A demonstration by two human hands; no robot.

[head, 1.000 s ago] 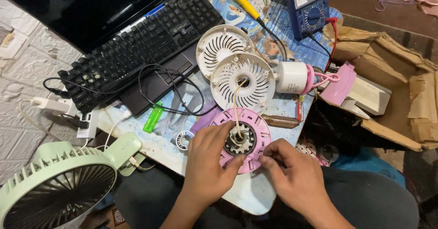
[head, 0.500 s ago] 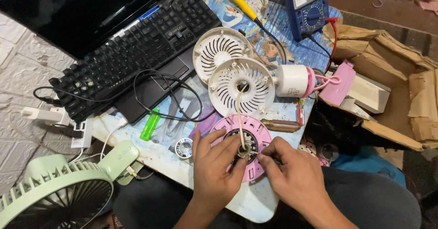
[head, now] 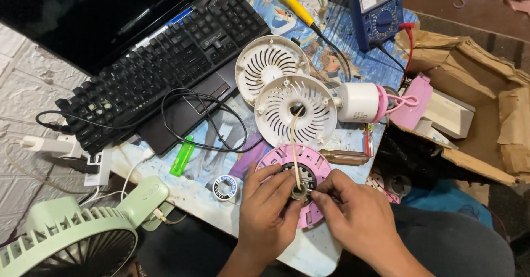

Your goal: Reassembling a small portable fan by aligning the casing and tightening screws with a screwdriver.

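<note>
At lower centre of the frame, both hands pinch the small motor (head: pixel 301 191) in the pink fan grille (head: pixel 309 172): left hand (head: pixel 270 208), right hand (head: pixel 353 213). It looks light, rigid, thin-wired; best held by its rim.

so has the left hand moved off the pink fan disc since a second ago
No. The left hand stays on the pink fan disc, fingers at its dark centre hub, just below the white fan grille, as before. Only the camera view shifted.

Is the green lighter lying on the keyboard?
No, the green lighter lies on the table in front of the black keyboard, clear of its keys.
</note>
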